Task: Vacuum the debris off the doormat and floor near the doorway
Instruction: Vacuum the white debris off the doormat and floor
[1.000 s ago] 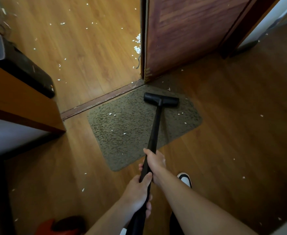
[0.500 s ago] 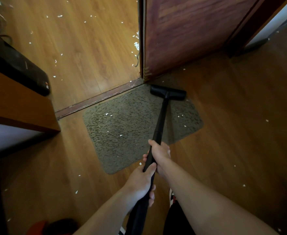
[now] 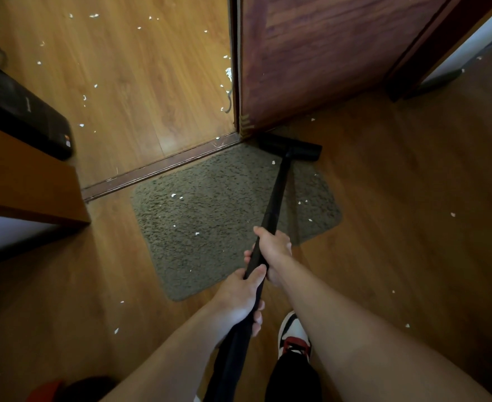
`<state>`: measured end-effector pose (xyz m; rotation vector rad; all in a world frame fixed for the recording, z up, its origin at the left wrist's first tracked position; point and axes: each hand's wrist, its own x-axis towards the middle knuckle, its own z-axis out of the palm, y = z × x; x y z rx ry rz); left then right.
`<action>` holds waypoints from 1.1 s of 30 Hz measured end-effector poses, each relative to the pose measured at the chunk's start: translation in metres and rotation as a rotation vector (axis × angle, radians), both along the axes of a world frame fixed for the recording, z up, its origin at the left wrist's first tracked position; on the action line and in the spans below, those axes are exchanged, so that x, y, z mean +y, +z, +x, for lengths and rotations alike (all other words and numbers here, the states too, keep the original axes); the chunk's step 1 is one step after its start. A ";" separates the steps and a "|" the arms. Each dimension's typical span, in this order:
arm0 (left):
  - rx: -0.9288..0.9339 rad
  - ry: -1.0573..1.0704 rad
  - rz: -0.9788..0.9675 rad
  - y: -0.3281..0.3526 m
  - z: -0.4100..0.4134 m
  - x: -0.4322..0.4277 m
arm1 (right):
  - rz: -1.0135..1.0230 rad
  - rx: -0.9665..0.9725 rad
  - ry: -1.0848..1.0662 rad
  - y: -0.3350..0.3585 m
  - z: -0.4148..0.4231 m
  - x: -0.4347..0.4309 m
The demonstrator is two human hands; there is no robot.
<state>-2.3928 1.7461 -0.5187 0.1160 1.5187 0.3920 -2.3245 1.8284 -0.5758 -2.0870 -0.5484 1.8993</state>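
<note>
At the far right corner of the grey-green shaggy doormat (image 3: 224, 216), against the dark wooden door (image 3: 326, 53), sits the black vacuum head (image 3: 291, 147), its black wand (image 3: 273, 204) clamped by left hand (image 3: 239, 300) and right hand (image 3: 273, 250); slow overlapping strokes should lift the white scraps (image 3: 174, 195).

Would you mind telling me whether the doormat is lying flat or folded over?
Flat and spread out: the doormat shows its whole outline on the floor, with no corner turned up.
</note>
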 end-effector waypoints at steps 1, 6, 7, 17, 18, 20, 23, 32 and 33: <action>-0.002 0.003 -0.005 0.000 -0.001 -0.003 | -0.001 0.000 0.003 0.000 -0.001 -0.002; -0.003 0.000 0.000 0.004 -0.013 -0.026 | -0.011 0.009 0.009 0.005 -0.012 -0.027; -0.006 -0.001 0.000 0.006 -0.017 -0.033 | -0.014 0.011 0.011 0.007 -0.016 -0.034; -0.032 0.018 -0.061 0.024 -0.045 -0.109 | -0.022 0.020 0.019 0.019 -0.044 -0.114; -0.042 0.024 -0.079 0.025 -0.046 -0.114 | -0.023 0.021 0.020 0.019 -0.045 -0.120; -0.055 0.034 -0.100 0.027 -0.048 -0.120 | -0.027 0.025 0.016 0.019 -0.046 -0.128; -0.047 0.043 -0.103 0.029 -0.047 -0.123 | -0.024 0.017 0.012 0.018 -0.046 -0.130; -0.015 0.020 -0.039 0.024 -0.034 -0.081 | -0.011 0.006 0.025 0.016 -0.034 -0.084; -0.008 0.013 -0.036 0.023 -0.032 -0.073 | -0.010 0.006 0.028 0.015 -0.032 -0.076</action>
